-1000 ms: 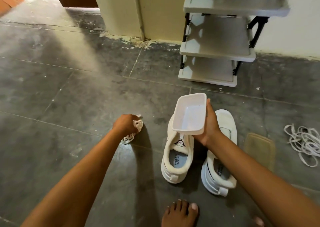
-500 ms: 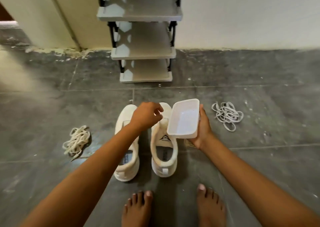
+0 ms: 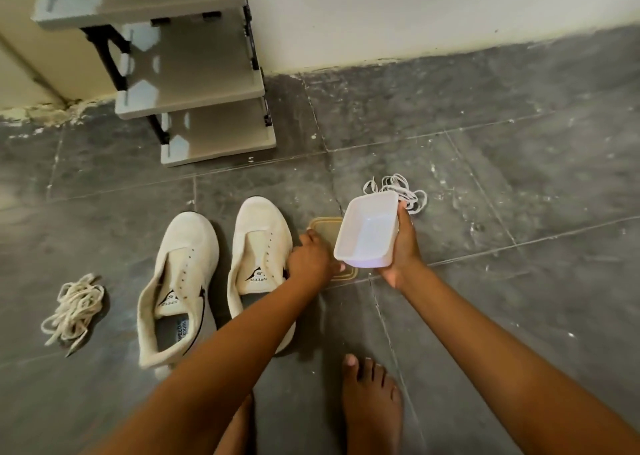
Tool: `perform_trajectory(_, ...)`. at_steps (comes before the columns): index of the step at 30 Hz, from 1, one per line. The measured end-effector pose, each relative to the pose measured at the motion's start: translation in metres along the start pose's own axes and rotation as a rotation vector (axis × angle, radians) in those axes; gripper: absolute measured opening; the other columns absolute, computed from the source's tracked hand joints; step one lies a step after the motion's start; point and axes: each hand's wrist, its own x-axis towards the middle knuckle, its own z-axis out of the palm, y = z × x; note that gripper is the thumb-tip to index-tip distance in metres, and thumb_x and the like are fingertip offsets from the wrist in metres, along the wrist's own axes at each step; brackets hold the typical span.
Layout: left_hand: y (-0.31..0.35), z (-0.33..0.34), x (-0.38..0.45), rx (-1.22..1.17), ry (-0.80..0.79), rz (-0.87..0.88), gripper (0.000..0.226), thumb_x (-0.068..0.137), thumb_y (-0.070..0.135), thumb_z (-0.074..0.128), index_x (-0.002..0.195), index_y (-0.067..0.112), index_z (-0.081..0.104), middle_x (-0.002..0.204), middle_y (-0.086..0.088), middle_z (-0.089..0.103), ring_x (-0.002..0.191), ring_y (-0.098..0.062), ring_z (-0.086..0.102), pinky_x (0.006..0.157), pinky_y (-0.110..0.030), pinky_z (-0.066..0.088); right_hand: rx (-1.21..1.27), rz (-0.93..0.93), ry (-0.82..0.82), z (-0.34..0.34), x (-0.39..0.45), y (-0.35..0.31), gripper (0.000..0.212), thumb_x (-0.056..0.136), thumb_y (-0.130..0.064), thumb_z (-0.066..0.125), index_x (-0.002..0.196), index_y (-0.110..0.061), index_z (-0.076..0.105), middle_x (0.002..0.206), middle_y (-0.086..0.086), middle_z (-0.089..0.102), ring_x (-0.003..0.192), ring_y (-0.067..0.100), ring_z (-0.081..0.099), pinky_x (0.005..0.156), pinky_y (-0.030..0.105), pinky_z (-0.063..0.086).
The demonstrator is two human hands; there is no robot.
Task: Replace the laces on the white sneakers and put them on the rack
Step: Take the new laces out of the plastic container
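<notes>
Two white sneakers without laces stand side by side on the grey floor, the left sneaker [image 3: 176,288] and the right sneaker [image 3: 259,243], toes toward the shoe rack [image 3: 194,83]. A heap of cream laces [image 3: 74,310] lies left of them. White laces [image 3: 398,187] lie in a tangle to the right. My right hand [image 3: 403,246] grips an empty white plastic container [image 3: 369,232] above the floor. My left hand [image 3: 310,258] reaches across the right sneaker and touches a beige lid [image 3: 327,229] lying flat on the floor, fingers spread on it.
The rack has three grey shelves on a black frame and stands against the cream wall [image 3: 415,11]. My bare foot [image 3: 370,402] is planted just behind the lid. Dark floor tiles [image 3: 519,281] stretch out to the right.
The view has swung right. My left hand has moved from above the sneakers over to the lid on the floor. My right hand still holds the container.
</notes>
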Motion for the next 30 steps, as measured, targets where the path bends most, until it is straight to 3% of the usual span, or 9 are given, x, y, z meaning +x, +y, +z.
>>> perform_trajectory(4,0.003,0.004,0.002,-0.049,0.049,-0.034,0.098,0.082,0.052,0.062,0.148,0.005,0.006,0.143,-0.019,0.027,0.117,-0.038,0.051,0.091,-0.044,0.046,0.016,0.008,0.002,-0.004,0.003,0.006,0.055,0.094,-0.062,0.023,0.098,-0.024,0.062,0.088,0.003,0.069,0.080,0.023,0.065,0.070,0.037,0.050)
perform_trajectory(7,0.003,0.003,0.005,-0.236,0.047,-0.134,0.093,0.082,0.042,0.066,0.146,0.003,0.010,0.134,-0.019,0.043,0.115,-0.035,0.054,0.090,-0.042,0.047,0.035,0.003,0.015,-0.007,0.004,0.007,0.053,0.095,-0.059,0.023,0.096,-0.022,0.061,0.084,0.002,0.070,0.084,0.023,0.062,0.077,0.035,0.048)
perform_trajectory(11,0.004,-0.004,0.002,-0.384,0.128,-0.104,0.035,0.091,0.020,0.053,0.122,0.005,0.048,0.116,-0.015,0.061,0.105,-0.033,0.059,0.087,-0.041,0.048,0.026,-0.015,0.048,-0.010,0.006,0.007,0.052,0.095,-0.058,0.024,0.100,-0.022,0.061,0.090,0.003,0.069,0.087,0.024,0.062,0.081,0.037,0.048)
perform_trajectory(14,-0.002,-0.035,-0.010,-0.558,0.279,-0.058,0.022,0.084,0.016,0.058,0.105,0.009,0.061,0.097,-0.008,0.065,0.089,-0.029,0.061,0.077,-0.035,0.049,0.026,-0.027,0.049,-0.009,0.005,0.007,0.051,0.095,-0.058,0.025,0.100,-0.022,0.061,0.092,0.004,0.067,0.087,0.024,0.062,0.085,0.039,0.047)
perform_trajectory(17,-0.017,-0.079,-0.032,-0.621,0.463,0.083,0.014,0.084,0.012,0.059,0.096,0.008,0.065,0.077,-0.005,0.060,0.070,-0.021,0.056,0.060,-0.024,0.042,0.011,-0.026,0.045,0.005,-0.002,0.010,0.050,0.096,-0.057,0.023,0.096,-0.024,0.061,0.090,0.001,0.067,0.083,0.021,0.062,0.078,0.037,0.049)
perform_trajectory(20,-0.027,-0.104,-0.061,-0.456,0.504,0.246,0.015,0.087,0.014,0.059,0.099,0.011,0.067,0.080,-0.001,0.063,0.070,-0.017,0.057,0.056,-0.016,0.037,0.000,0.007,0.009,0.029,-0.008,0.018,0.055,0.095,-0.060,0.022,0.100,-0.022,0.061,0.092,0.005,0.067,0.084,0.022,0.062,0.078,0.037,0.049)
perform_trajectory(24,-0.037,-0.115,-0.090,-0.215,0.500,0.342,0.022,0.087,0.026,0.062,0.108,0.020,0.067,0.099,0.000,0.070,0.085,-0.017,0.064,0.069,-0.024,0.043,-0.008,0.037,-0.054,0.061,-0.020,0.031,0.063,0.095,-0.059,0.020,0.114,-0.014,0.059,0.095,0.010,0.066,0.084,0.024,0.062,0.075,0.035,0.051)
perform_trajectory(27,-0.044,-0.120,-0.110,-0.250,0.453,0.354,0.039,0.083,0.040,0.067,0.118,0.023,0.064,0.113,0.004,0.068,0.097,-0.013,0.064,0.074,-0.022,0.042,0.012,0.076,-0.090,0.079,-0.029,0.040,0.068,0.093,-0.062,0.021,0.130,-0.013,0.050,0.104,0.015,0.064,0.087,0.028,0.063,0.074,0.037,0.051)
perform_trajectory(30,-0.049,-0.118,-0.122,-0.304,0.446,0.413,0.046,0.080,0.045,0.068,0.120,0.023,0.064,0.118,0.004,0.067,0.103,-0.015,0.063,0.080,-0.021,0.040,0.082,0.094,-0.123,0.088,-0.034,0.045,0.069,0.093,-0.063,0.023,0.131,-0.012,0.049,0.101,0.016,0.065,0.088,0.029,0.063,0.077,0.040,0.051)
